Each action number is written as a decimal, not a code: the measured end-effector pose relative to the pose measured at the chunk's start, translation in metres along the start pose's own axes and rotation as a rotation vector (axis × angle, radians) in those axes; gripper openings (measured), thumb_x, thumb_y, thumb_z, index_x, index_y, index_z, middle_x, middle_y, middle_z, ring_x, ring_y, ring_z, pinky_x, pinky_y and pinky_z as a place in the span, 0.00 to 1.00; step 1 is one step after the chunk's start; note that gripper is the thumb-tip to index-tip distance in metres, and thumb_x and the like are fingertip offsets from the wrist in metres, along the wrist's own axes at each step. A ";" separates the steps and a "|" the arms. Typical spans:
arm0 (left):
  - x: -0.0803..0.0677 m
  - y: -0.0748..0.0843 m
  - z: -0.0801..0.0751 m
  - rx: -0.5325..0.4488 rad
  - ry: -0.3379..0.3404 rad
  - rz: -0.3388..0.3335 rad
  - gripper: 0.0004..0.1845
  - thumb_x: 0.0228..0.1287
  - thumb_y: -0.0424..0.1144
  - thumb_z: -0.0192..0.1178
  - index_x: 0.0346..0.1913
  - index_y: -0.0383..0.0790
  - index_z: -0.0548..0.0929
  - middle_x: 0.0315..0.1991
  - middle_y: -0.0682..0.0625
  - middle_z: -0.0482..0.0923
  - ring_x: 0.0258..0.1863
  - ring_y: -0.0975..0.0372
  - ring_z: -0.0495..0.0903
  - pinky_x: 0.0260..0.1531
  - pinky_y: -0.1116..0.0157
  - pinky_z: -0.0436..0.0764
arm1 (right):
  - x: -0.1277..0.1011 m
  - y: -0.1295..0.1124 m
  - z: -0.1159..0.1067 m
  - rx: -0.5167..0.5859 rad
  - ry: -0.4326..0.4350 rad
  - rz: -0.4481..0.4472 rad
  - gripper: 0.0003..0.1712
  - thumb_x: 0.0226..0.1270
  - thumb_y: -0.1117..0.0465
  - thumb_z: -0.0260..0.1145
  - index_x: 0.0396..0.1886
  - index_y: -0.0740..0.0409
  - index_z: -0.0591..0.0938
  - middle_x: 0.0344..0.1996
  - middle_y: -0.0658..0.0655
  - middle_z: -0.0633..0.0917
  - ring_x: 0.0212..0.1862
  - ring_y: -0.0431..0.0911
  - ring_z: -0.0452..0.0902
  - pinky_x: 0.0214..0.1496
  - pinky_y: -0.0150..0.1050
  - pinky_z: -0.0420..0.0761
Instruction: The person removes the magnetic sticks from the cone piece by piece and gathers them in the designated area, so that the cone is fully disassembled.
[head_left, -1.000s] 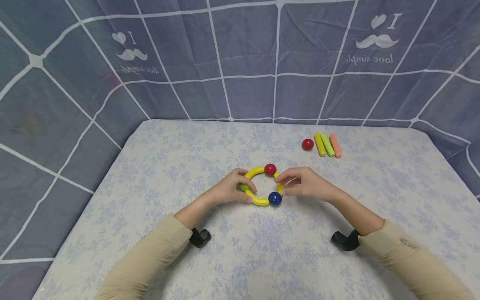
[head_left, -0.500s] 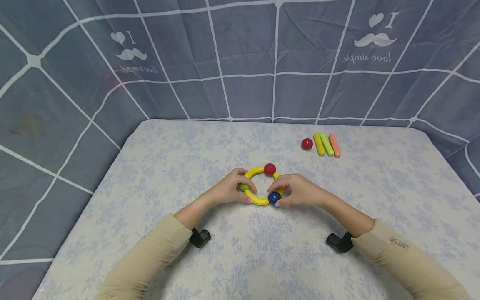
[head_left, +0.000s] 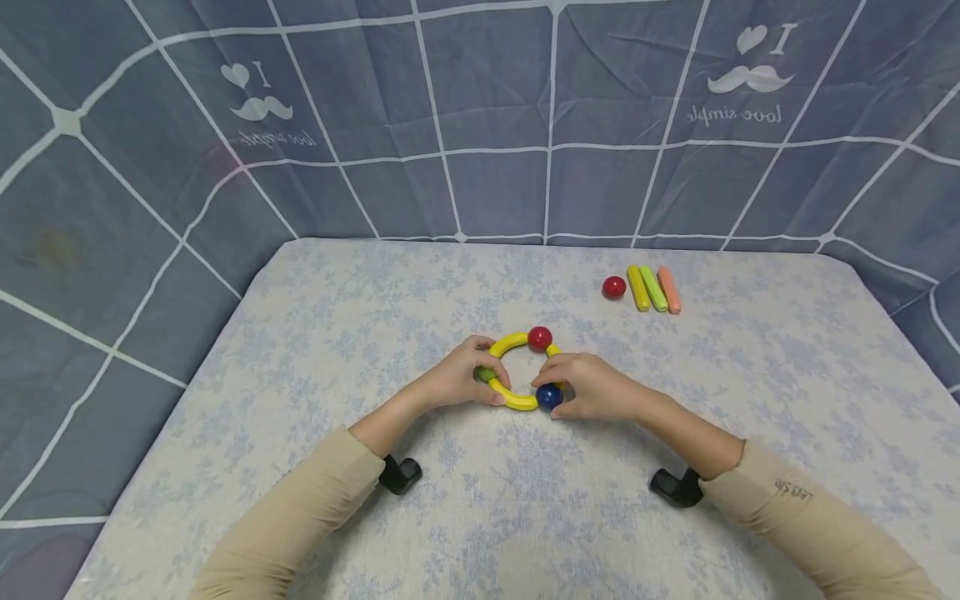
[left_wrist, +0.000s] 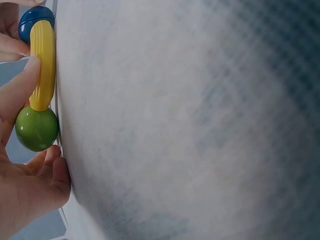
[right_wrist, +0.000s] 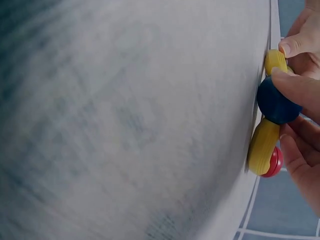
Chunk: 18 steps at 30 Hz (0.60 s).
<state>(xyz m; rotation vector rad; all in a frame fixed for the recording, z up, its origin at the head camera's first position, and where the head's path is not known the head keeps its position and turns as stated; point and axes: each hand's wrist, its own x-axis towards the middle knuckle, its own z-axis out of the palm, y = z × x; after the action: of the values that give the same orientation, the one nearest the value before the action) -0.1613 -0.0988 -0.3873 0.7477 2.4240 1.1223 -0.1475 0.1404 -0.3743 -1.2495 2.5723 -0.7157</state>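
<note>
A ring of curved yellow pieces [head_left: 519,402] joined by coloured balls lies on the table. Its red ball [head_left: 539,338] sits at the far side, and the green ball [left_wrist: 37,127] at the left. My left hand [head_left: 459,375] grips the ring's left side, its thumb on the front yellow piece, with fingers reaching around the green ball. On the near right, my right hand [head_left: 598,388] pinches the blue ball [right_wrist: 274,102] between thumb and fingers. Part of the right yellow piece [right_wrist: 264,147] is hidden by that hand in the head view.
Behind the ring to the right lie a loose red ball [head_left: 613,287], a yellow stick [head_left: 638,288], a light green stick [head_left: 654,289] and a pink-orange stick [head_left: 669,290]. The table [head_left: 360,308] has a pale floral cloth. A grey-blue checked curtain [head_left: 495,192] stands behind it.
My right hand has moved left and nearer along the ring, from the right yellow piece to the blue ball, which it now pinches. The left hand has stayed in place.
</note>
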 end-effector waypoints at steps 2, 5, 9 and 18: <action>0.000 0.000 0.000 0.001 0.001 -0.004 0.06 0.49 0.34 0.71 0.31 0.43 0.85 0.65 0.36 0.58 0.67 0.48 0.53 0.62 0.46 0.55 | 0.001 -0.001 0.000 -0.016 -0.001 -0.001 0.23 0.48 0.64 0.76 0.47 0.63 0.83 0.42 0.53 0.82 0.43 0.43 0.77 0.46 0.38 0.77; 0.000 0.000 0.000 0.003 0.007 -0.017 0.06 0.49 0.34 0.71 0.30 0.44 0.85 0.65 0.36 0.58 0.67 0.48 0.53 0.62 0.45 0.55 | 0.002 -0.002 0.000 -0.044 -0.009 -0.009 0.24 0.47 0.64 0.76 0.46 0.64 0.83 0.42 0.54 0.82 0.44 0.44 0.77 0.46 0.38 0.77; 0.000 0.001 0.000 0.003 0.013 -0.020 0.06 0.49 0.33 0.71 0.30 0.44 0.85 0.65 0.37 0.58 0.67 0.48 0.53 0.62 0.45 0.55 | 0.004 -0.001 0.000 -0.059 -0.027 -0.023 0.23 0.47 0.64 0.76 0.46 0.64 0.83 0.42 0.54 0.82 0.45 0.45 0.77 0.47 0.39 0.78; 0.001 0.003 0.000 0.013 0.003 -0.031 0.05 0.50 0.34 0.71 0.30 0.44 0.85 0.65 0.37 0.59 0.67 0.48 0.55 0.62 0.46 0.55 | 0.001 0.014 -0.005 0.187 -0.041 0.030 0.22 0.49 0.58 0.75 0.46 0.59 0.84 0.43 0.51 0.83 0.45 0.43 0.77 0.47 0.37 0.77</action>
<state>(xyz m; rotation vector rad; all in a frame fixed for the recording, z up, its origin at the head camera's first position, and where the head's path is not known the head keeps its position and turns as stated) -0.1612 -0.0966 -0.3848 0.7106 2.4392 1.0980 -0.1602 0.1489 -0.3768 -1.1527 2.4209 -0.8916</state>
